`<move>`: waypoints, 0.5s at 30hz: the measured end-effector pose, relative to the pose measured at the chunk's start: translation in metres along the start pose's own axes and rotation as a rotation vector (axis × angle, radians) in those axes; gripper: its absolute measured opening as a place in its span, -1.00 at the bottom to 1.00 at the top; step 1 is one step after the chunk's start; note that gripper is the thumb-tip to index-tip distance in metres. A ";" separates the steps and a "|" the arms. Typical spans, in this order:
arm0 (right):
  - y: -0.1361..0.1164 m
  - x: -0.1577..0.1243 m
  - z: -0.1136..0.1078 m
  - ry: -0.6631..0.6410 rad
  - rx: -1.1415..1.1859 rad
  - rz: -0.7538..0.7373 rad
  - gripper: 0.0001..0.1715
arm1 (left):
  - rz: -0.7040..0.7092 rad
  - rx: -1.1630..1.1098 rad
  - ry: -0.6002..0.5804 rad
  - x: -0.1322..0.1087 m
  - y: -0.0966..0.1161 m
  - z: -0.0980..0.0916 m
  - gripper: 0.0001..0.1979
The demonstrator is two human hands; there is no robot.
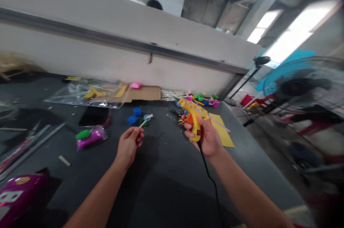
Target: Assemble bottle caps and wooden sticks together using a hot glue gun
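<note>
My right hand [206,135] is wrapped round the handle of a yellow glue gun [192,112], its nozzle pointing left and its black cord [211,178] trailing down along my forearm. My left hand [130,144] pinches a thin pale stick [145,120] that angles up to the right. Both hands hover over a dark tabletop [161,170], a short gap apart. Just beyond the stick's tip lie blue bottle caps [134,115] and a small ring [147,117].
A yellow sheet [224,133] lies under my right hand. Colourful small parts [205,99] sit at the back. Cardboard [143,93] and a clear plastic bag [88,93] lie by the wall. Green and magenta pieces [90,135] rest at left. A fan [303,88] stands at right.
</note>
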State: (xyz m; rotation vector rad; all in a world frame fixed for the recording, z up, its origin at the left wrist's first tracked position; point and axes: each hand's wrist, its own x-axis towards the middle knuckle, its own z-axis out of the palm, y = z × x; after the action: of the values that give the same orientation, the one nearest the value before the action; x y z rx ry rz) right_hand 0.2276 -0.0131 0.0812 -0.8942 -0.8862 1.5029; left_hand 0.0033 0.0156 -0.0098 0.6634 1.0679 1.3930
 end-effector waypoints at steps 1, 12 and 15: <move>-0.015 -0.005 -0.011 0.042 -0.011 -0.038 -0.70 | -0.001 -0.011 -0.005 0.001 0.000 -0.001 -0.79; -0.034 -0.038 -0.182 0.724 -0.331 -0.023 -0.89 | -0.018 -0.042 0.030 0.002 0.001 -0.001 -0.84; -0.014 -0.032 -0.196 0.805 -0.483 -0.016 -0.94 | -0.014 -0.032 0.024 0.003 0.001 -0.002 -0.84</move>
State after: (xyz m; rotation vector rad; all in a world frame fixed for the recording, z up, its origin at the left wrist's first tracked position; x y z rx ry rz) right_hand 0.4131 -0.0324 0.0117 -1.6776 -0.6370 0.7762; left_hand 0.0010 0.0178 -0.0104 0.6158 1.0649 1.4063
